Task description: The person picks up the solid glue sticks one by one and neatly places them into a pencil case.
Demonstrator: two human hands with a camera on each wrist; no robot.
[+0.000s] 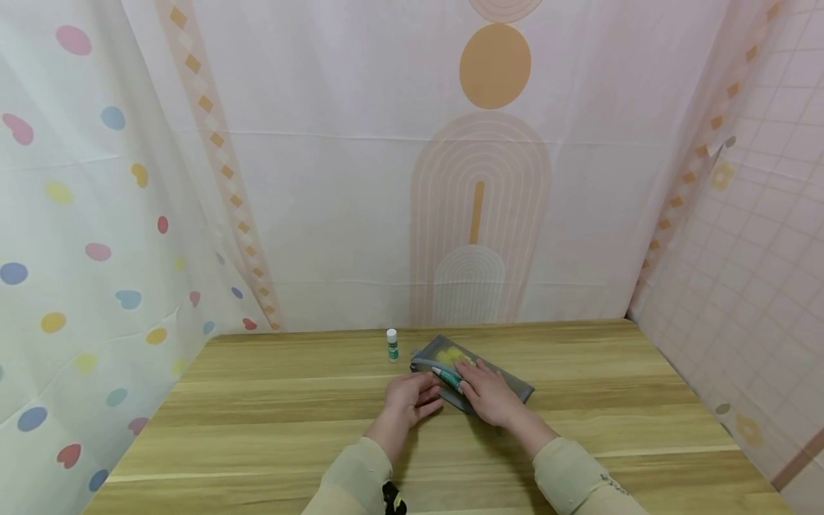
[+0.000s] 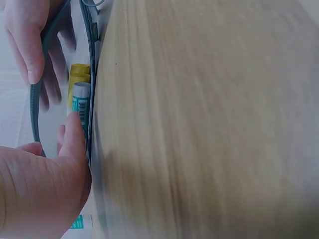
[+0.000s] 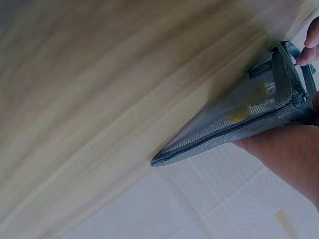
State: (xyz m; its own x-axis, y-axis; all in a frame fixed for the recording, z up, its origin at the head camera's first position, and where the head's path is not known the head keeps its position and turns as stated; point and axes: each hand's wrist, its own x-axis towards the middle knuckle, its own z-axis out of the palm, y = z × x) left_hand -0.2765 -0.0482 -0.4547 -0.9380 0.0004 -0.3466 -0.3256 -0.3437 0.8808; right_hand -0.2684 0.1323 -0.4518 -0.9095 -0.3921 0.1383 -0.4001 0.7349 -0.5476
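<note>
A grey mesh zipper pouch (image 1: 515, 383) lies on the table with its mouth held apart. At the mouth sits a green glue stick with a white cap (image 2: 81, 90); yellow-capped sticks (image 2: 79, 69) lie beside it inside. My right hand (image 1: 492, 393) grips the pouch's upper edge, the thumb on one side and fingers on the other. At the mouth, my left hand (image 1: 408, 397) has its index finger extended against the green glue stick. Its other fingers are partly hidden by the hand and the pouch edge.
Another green and white glue stick (image 1: 393, 347) stands upright behind my left hand, left of the pouch. The wooden table (image 1: 270, 422) reaches back to a patterned curtain (image 1: 347, 229), with further curtains at both sides.
</note>
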